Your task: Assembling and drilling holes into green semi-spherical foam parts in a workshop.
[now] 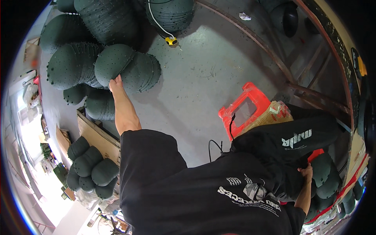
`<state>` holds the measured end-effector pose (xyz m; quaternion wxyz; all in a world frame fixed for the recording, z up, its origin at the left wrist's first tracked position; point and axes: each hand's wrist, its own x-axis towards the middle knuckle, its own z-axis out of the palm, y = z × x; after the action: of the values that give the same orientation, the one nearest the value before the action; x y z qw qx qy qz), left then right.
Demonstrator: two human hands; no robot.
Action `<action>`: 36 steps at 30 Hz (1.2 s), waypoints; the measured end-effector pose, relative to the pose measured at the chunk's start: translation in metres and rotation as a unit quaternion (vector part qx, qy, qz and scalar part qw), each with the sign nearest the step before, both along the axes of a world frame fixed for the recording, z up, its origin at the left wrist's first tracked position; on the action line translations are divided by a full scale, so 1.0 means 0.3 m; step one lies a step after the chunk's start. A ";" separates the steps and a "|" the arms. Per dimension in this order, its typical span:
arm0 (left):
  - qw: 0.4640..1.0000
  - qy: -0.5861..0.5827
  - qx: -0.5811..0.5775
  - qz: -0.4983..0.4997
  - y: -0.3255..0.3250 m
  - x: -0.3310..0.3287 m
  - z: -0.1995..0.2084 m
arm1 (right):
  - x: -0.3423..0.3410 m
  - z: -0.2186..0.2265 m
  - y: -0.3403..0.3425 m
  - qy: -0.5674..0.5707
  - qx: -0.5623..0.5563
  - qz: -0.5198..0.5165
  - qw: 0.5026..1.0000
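Note:
My left arm reaches forward. At its end my left hand (116, 83) is closed on the lower rim of a dark green dome-shaped shell (113, 62) dotted with small knobs. That shell sits at the near end of a nested stack of similar shells (145, 72), which lies on its side on the floor. My right hand (306, 172) is low at the right, beside my black clothing and next to smooth dark green domes (323, 176); its fingers are partly hidden, and whether they grip anything cannot be made out.
More nested shell stacks (107, 19) lie at the far left. A yellow tape measure (171, 40) with a white strip is on the grey floor. A red plastic stool (244, 109) with cardboard (270, 117) stands near me. A metal rail (250, 31) runs along the right; smooth domes (92, 164) are piled at left.

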<state>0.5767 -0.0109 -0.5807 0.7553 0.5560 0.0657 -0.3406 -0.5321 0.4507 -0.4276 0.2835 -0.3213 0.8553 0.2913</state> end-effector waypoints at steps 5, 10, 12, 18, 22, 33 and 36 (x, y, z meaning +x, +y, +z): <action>0.996 0.023 -0.081 0.033 -0.004 -0.052 -0.060 | 0.001 0.021 -0.005 0.016 0.001 0.005 1.000; 0.995 0.032 -0.095 0.022 0.006 -0.030 -0.073 | -0.005 0.012 0.004 0.016 -0.012 0.018 1.000; 0.996 0.019 -0.072 0.041 0.003 0.001 -0.054 | -0.004 -0.009 0.000 0.005 -0.013 0.019 1.000; 0.997 0.002 -0.042 0.071 0.050 -0.083 -0.140 | -0.057 -0.004 0.053 -0.015 -0.028 0.000 0.999; 0.996 -0.038 -0.054 0.067 0.060 -0.058 -0.109 | -0.056 -0.028 0.047 -0.021 -0.017 -0.005 1.000; 0.993 -0.065 0.048 0.081 0.090 -0.168 -0.096 | -0.048 -0.001 0.028 -0.016 0.002 -0.028 0.999; 0.992 -0.096 0.055 0.058 0.069 -0.141 -0.020 | -0.051 -0.030 0.037 -0.039 -0.013 -0.040 0.998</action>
<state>0.5345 0.0099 -0.5867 0.7448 0.6223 0.0442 -0.2370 -0.5473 0.4617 -0.4365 0.3235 -0.3017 0.8596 0.2558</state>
